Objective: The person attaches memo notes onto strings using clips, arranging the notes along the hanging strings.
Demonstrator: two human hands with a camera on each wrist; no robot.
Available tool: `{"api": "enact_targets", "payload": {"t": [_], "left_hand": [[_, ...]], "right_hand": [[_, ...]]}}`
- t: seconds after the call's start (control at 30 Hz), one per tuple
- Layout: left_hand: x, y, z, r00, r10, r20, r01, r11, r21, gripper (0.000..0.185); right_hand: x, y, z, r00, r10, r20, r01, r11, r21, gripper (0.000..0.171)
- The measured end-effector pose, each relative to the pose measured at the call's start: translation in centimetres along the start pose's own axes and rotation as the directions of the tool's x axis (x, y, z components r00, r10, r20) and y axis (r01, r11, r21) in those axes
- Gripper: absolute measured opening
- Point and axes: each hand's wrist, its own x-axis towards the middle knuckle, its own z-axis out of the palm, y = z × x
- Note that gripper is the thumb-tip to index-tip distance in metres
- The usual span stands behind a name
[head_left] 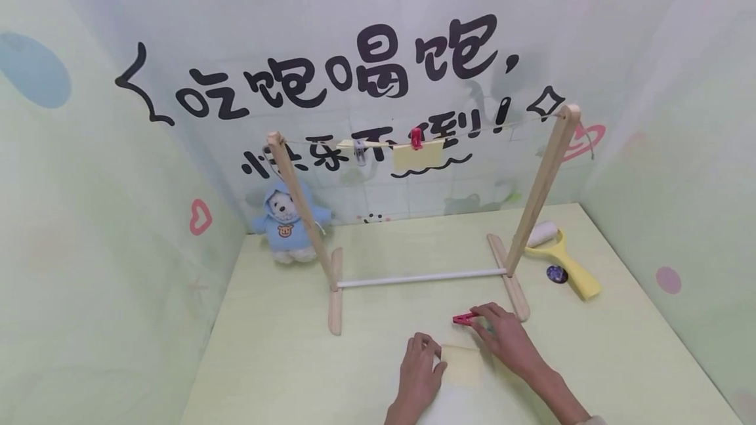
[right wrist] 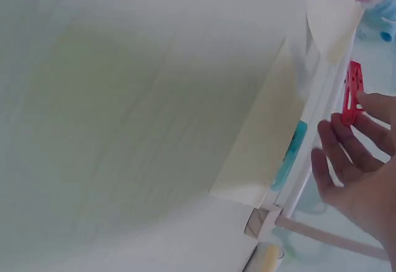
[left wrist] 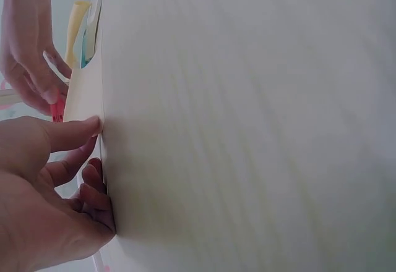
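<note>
My left hand pinches the edge of a pale yellow sticky note between thumb and fingers, low over the table. In the left wrist view this note stands slightly raised. My right hand holds a red clothespin by one end, its other end pointing left, a little beyond the note. The right wrist view shows the red clothespin between thumb and fingertips. Beneath that hand, a second yellow note lies on the table beside a teal clip.
A wooden frame with a string stands behind my hands. Yellow notes hang there, one under a red clothespin, another by a clear clip. A plush toy sits back left; a yellow lint roller and dark round object lie right.
</note>
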Motion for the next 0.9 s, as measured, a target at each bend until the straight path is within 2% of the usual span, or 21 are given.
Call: {"api": "enact_targets", "payload": {"t": [0.1, 0.17, 0.23, 0.37, 0.4, 0.47, 0.57, 0.7, 0.77, 0.83, 0.9], "left_hand": [[-0.1, 0.2, -0.1, 1.000, -0.005, -0.010, 0.005, 1.000, -0.013, 0.012], [-0.2, 0.3, -0.2, 1.000, -0.016, -0.012, 0.016, 0.999, -0.041, 0.010], [-0.2, 0.3, -0.3, 0.999, -0.032, -0.005, 0.031, 0.996, -0.086, 0.008], [-0.1, 0.1, -0.4, 0.996, -0.088, 0.034, 0.093, 0.969, -0.227, 0.005], [0.0, 0.1, -0.5, 0.994, -0.100, 0.040, 0.107, 0.960, -0.259, 0.005], [0.1, 0.0, -0.7, 0.991, -0.119, 0.053, 0.130, 0.941, -0.312, 0.005], [0.2, 0.0, -0.9, 0.987, -0.148, 0.067, 0.162, 0.900, -0.404, 0.007], [1.2, 0.2, -1.8, 0.975, -0.206, 0.080, 0.215, 0.804, -0.555, 0.009], [2.3, 0.5, -2.9, 0.973, -0.222, 0.069, 0.217, 0.763, -0.609, 0.010], [3.8, 1.3, -4.5, 0.974, -0.222, 0.040, 0.196, 0.742, -0.641, 0.013], [5.5, 2.5, -6.4, 0.978, -0.210, 0.000, 0.155, 0.722, -0.674, 0.016]], "right_hand": [[0.2, 0.2, -0.5, 0.998, 0.065, 0.005, -0.064, 0.982, 0.180, 0.027], [0.4, 0.2, -1.0, 0.991, 0.128, 0.035, -0.133, 0.941, 0.311, 0.029], [0.7, 0.2, -1.5, 0.975, 0.202, 0.093, -0.222, 0.873, 0.434, 0.032], [1.8, 0.1, -2.8, 0.922, 0.287, 0.258, -0.386, 0.695, 0.607, 0.039], [2.0, 0.1, -3.2, 0.914, 0.286, 0.289, -0.406, 0.666, 0.625, 0.040], [2.4, 0.1, -3.9, 0.909, 0.271, 0.317, -0.416, 0.637, 0.648, 0.040], [3.1, 0.0, -5.1, 0.930, 0.232, 0.284, -0.366, 0.648, 0.668, 0.037], [5.0, -0.7, -7.6, 0.959, 0.189, 0.213, -0.284, 0.667, 0.688, 0.037], [6.4, -1.3, -9.4, 0.969, 0.168, 0.182, -0.248, 0.701, 0.668, 0.035], [8.0, -2.2, -11.7, 0.982, 0.127, 0.139, -0.186, 0.759, 0.624, 0.031], [9.7, -3.3, -14.0, 0.997, 0.049, 0.066, -0.077, 0.822, 0.564, 0.029]]}}
